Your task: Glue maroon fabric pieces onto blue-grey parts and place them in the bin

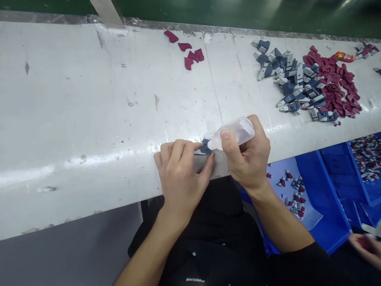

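My left hand [181, 167] pinches a small dark blue and grey plastic part [205, 147] near the front edge of the white table [119, 99]. Its fingers cover much of the part. My right hand [248, 157] is wrapped round a translucent white squeeze bottle [238, 131], tilted so its nozzle points down to the left. The nozzle tip is at the blue part; whether it touches cannot be made out. Further back lie several loose maroon pieces [193, 56].
At the right sit a heap of blue-grey parts [293, 81], a pile of maroon pieces [339, 85] and a red-orange wrapper [344, 57]. Below the table edge, a blue bin [318, 198] holds assembled parts. Another person's hand [364, 246] shows at lower right.
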`<state>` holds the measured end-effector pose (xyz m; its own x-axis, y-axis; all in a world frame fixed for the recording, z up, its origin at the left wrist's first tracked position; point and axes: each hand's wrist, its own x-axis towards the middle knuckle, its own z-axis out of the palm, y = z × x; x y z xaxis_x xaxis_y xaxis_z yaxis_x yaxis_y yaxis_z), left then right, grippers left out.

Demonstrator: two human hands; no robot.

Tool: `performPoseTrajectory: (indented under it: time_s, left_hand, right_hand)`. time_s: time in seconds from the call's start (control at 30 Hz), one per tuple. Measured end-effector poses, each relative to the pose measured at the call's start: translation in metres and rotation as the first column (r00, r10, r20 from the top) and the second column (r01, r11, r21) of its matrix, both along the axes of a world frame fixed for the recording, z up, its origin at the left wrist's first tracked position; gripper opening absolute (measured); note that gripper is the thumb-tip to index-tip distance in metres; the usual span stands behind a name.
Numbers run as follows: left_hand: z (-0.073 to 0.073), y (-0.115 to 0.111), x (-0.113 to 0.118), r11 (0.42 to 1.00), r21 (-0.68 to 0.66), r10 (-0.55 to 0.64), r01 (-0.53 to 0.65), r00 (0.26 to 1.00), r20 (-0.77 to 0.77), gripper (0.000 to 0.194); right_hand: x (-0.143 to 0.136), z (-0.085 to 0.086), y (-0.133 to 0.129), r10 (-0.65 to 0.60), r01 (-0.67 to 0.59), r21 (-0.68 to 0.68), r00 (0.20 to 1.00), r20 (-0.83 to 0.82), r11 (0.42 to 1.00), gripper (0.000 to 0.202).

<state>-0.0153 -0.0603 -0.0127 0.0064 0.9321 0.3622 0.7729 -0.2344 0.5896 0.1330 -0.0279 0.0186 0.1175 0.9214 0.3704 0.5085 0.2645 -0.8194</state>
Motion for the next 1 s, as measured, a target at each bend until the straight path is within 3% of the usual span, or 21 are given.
performPoseTrajectory:
  time_s: [0.4,0.67,0.87,1.0]
  left_hand:
    - [0.001,0.001,-0.001,1.0,-0.003,-0.007,0.007,1.0,-0.003,0.018]
    - [0.001,0.002,0.0,1.0,0.0,-0.001,0.001,1.0,-0.025,0.018]
    - [0.002,0.002,0.0,1.0,-0.009,-0.006,0.005,1.0,-0.023,0.015]
    - [0.003,0.001,-0.001,1.0,-0.01,-0.017,0.017,1.0,-0.014,0.015]
  right_hand:
    - [0.001,-0.006,0.003,-0.028,0.029,0.026,0.999,-0.037,0.999,0.034]
    - [0.013,-0.007,0.011,-0.181,0.191,0.048,0.97,-0.161,0.98,0.03]
    - [0.042,-0.007,0.023,-0.09,0.077,-0.05,0.939,-0.332,0.996,0.029]
    - [0.055,-0.007,0.028,-0.067,0.068,-0.002,0.978,-0.198,0.998,0.026]
